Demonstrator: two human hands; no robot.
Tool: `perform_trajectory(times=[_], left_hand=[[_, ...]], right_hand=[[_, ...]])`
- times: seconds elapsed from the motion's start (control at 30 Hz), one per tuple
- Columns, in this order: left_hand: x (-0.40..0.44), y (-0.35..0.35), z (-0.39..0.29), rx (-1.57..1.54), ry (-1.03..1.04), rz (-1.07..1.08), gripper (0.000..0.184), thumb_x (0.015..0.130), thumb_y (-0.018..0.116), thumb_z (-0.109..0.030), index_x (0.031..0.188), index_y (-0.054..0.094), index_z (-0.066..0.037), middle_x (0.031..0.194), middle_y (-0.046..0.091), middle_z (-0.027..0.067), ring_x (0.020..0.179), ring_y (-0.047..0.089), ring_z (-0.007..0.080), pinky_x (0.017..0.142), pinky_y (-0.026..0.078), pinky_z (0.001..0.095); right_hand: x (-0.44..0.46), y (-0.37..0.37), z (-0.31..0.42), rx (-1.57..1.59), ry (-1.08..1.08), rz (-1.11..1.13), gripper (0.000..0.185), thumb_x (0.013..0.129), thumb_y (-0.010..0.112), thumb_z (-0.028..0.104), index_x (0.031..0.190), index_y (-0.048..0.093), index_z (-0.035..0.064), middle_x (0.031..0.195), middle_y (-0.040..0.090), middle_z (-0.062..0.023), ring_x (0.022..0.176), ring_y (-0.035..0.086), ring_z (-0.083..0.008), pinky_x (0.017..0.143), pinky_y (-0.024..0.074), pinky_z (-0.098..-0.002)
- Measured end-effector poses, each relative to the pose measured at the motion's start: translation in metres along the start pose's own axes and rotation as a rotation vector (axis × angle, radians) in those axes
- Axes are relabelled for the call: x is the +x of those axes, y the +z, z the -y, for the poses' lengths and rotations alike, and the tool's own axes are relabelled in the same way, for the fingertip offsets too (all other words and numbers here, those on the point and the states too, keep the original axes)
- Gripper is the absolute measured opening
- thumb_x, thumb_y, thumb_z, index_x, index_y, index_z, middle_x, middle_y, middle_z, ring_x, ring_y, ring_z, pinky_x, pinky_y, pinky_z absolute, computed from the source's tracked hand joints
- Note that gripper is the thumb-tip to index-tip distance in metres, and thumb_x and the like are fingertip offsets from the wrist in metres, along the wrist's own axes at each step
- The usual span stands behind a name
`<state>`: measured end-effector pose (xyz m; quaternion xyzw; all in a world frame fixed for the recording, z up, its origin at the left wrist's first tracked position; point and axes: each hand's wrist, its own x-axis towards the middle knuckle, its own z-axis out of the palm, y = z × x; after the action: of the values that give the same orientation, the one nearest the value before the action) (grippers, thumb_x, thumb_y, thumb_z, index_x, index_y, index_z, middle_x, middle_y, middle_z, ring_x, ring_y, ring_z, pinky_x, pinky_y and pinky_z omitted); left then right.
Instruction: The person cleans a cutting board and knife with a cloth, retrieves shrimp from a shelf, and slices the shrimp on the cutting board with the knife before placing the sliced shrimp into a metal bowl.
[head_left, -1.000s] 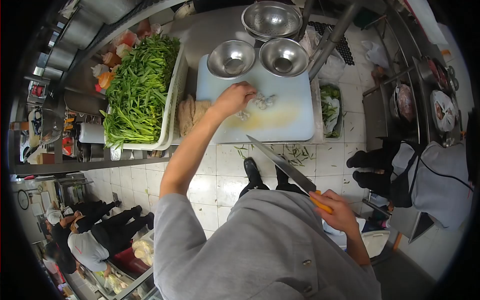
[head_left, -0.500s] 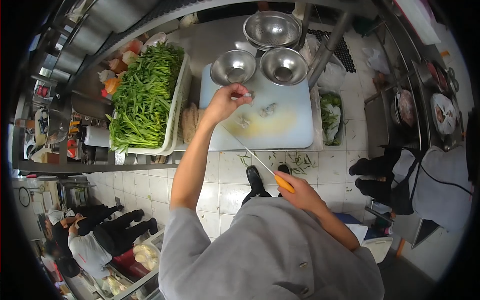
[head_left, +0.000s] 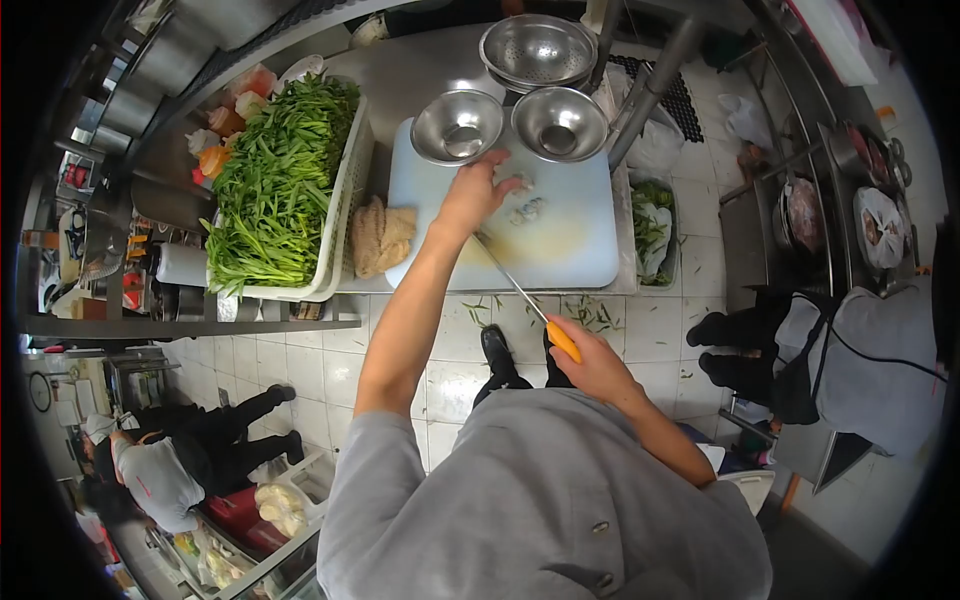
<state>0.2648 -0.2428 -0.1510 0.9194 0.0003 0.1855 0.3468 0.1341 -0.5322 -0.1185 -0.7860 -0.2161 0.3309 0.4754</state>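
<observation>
My left hand (head_left: 472, 193) is over the cutting board (head_left: 580, 230), its thumb and fingers apart, with no object visible between them. Small greyish, translucent pieces (head_left: 526, 210) that look like raw shrimp lie on the board just right of it. In my right hand (head_left: 592, 362) is a knife (head_left: 562, 342), gripped by its orange handle at the near side of the board. The blade slants up and left over the board's front edge, its tip close below my left wrist. Two steel bowls, a left one (head_left: 457, 127) and a right one (head_left: 560, 124), sit at the board's far edge.
Left of the board are a folded brown cloth (head_left: 383, 238) and a white basket (head_left: 345, 200) heaped with leafy greens (head_left: 285, 190). A colander (head_left: 538, 50) stands behind the bowls. A bin of greens (head_left: 652, 235) is at right. Other people stand farther off on both sides.
My left hand has moved right and slightly down, and its pinched fingers have opened from a small pale piece. The knife stays in my right hand. The view has shifted slightly.
</observation>
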Motion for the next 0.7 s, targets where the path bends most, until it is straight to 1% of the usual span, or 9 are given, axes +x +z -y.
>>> perform_trajectory(times=[0.1,0.2,0.3,0.4,0.5,0.6,0.7], left_hand=[[-0.012,-0.008,-0.016,0.064,-0.167,0.322,0.025,0.087,0.072,-0.017,0.107,0.069,-0.002,0.096,0.072,0.0160,0.083,0.069,0.0308,0.077,0.054,0.0389],[-0.018,0.005,-0.006,0.059,-0.201,0.267,0.023,0.085,0.072,-0.019,0.100,0.071,-0.001,0.090,0.072,0.0174,0.083,0.069,0.0322,0.078,0.054,0.0378],[-0.011,0.005,-0.015,0.073,-0.357,0.410,0.029,0.081,0.074,-0.021,0.102,0.070,-0.002,0.093,0.072,0.0169,0.084,0.069,0.0328,0.079,0.054,0.0386],[-0.014,0.007,-0.007,0.173,-0.200,0.536,0.030,0.081,0.073,-0.022,0.103,0.070,-0.002,0.093,0.072,0.0153,0.082,0.068,0.0310,0.079,0.053,0.0379],[-0.008,0.000,-0.004,0.024,-0.231,0.528,0.032,0.082,0.071,-0.020,0.107,0.070,-0.001,0.092,0.071,0.0119,0.082,0.068,0.0243,0.078,0.054,0.0346],[-0.007,-0.009,-0.003,-0.284,-0.441,0.501,0.031,0.084,0.067,-0.015,0.111,0.069,-0.001,0.093,0.070,0.0085,0.082,0.066,0.0168,0.076,0.053,0.0307],[-0.006,-0.017,-0.004,-0.409,-0.506,0.533,0.031,0.086,0.067,-0.012,0.115,0.067,0.000,0.095,0.069,0.0067,0.082,0.064,0.0130,0.074,0.053,0.0278]], right_hand=[[-0.004,0.001,0.000,0.026,0.010,-0.005,0.048,0.094,0.060,0.015,0.139,0.048,0.0064,0.122,0.063,-0.0241,0.110,0.061,-0.0405,0.093,0.0491,-0.0419],[-0.005,0.007,-0.011,0.004,-0.067,-0.049,0.049,0.093,0.061,0.014,0.140,0.047,0.0064,0.122,0.063,-0.0238,0.109,0.061,-0.0408,0.093,0.0493,-0.0426],[-0.005,0.006,-0.010,-0.022,-0.067,-0.036,0.051,0.093,0.062,0.013,0.141,0.046,0.0065,0.121,0.063,-0.0237,0.108,0.061,-0.0417,0.092,0.0496,-0.0434],[-0.004,0.006,-0.012,-0.013,-0.080,-0.029,0.051,0.093,0.062,0.013,0.141,0.046,0.0066,0.121,0.062,-0.0237,0.108,0.061,-0.0423,0.091,0.0497,-0.0437],[-0.004,0.006,-0.012,-0.020,-0.094,-0.041,0.050,0.093,0.062,0.013,0.140,0.046,0.0064,0.120,0.063,-0.0239,0.107,0.061,-0.0424,0.091,0.0500,-0.0437],[-0.004,0.006,-0.015,-0.050,-0.129,-0.055,0.050,0.093,0.062,0.013,0.140,0.046,0.0067,0.118,0.063,-0.0242,0.106,0.062,-0.0424,0.090,0.0503,-0.0440],[-0.006,0.004,-0.012,-0.024,-0.086,-0.048,0.050,0.093,0.063,0.014,0.140,0.046,0.0068,0.115,0.065,-0.0244,0.104,0.062,-0.0422,0.089,0.0505,-0.0443]])
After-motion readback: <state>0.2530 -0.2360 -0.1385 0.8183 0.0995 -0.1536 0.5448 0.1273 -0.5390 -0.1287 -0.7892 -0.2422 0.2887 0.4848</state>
